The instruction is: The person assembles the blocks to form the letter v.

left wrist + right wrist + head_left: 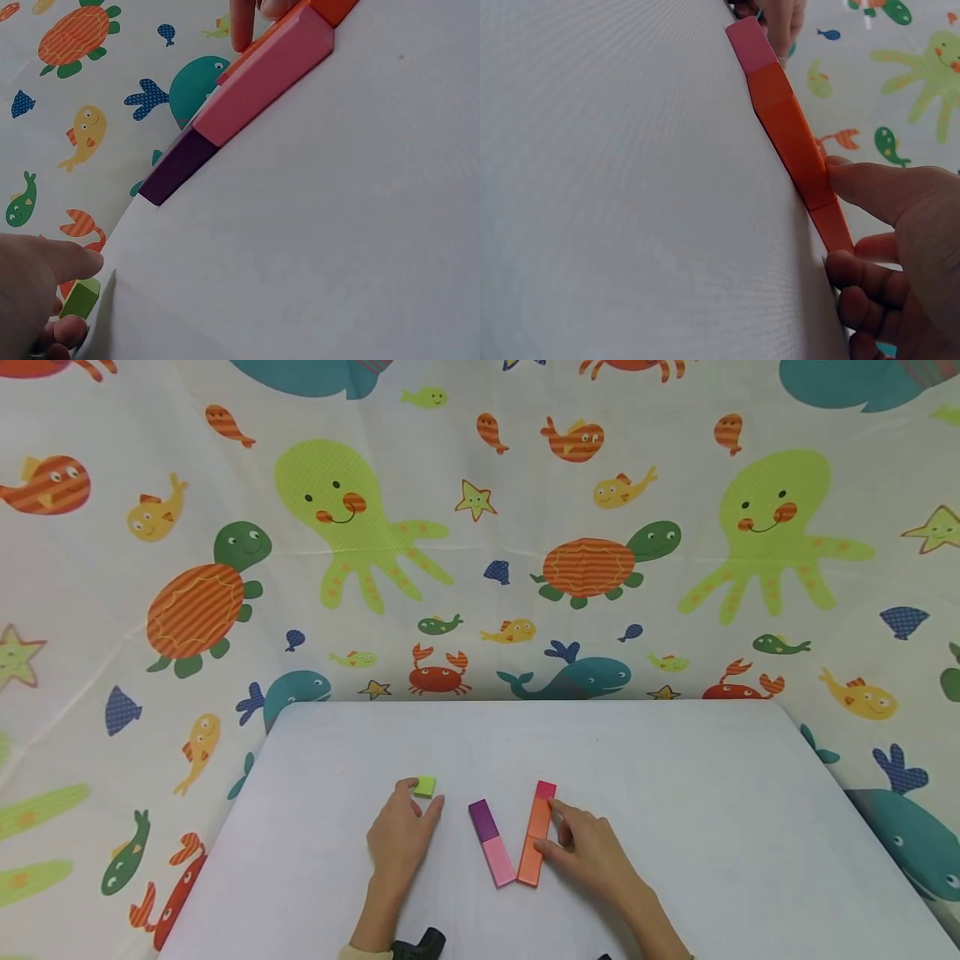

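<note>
My left hand [400, 835] touches a small lime-green block [424, 787] with a fingertip. Its thumb stands apart from the block, as the left wrist view also shows. To the right, a purple block [483, 820] and a pink block [498, 862] lie end to end in a slanting row. A second row holds two orange blocks [529, 863] and a reddish-pink block [546, 789] at the far end. The two rows meet at their near ends, forming a V. My right hand [596, 852] rests thumb and fingertip along the right side of the orange row.
The blocks lie on a white table [712, 793]. Behind it hangs a cloth [420, 552] printed with sea animals, which also shows along both sides. A black strap [420, 945] sits at my left wrist.
</note>
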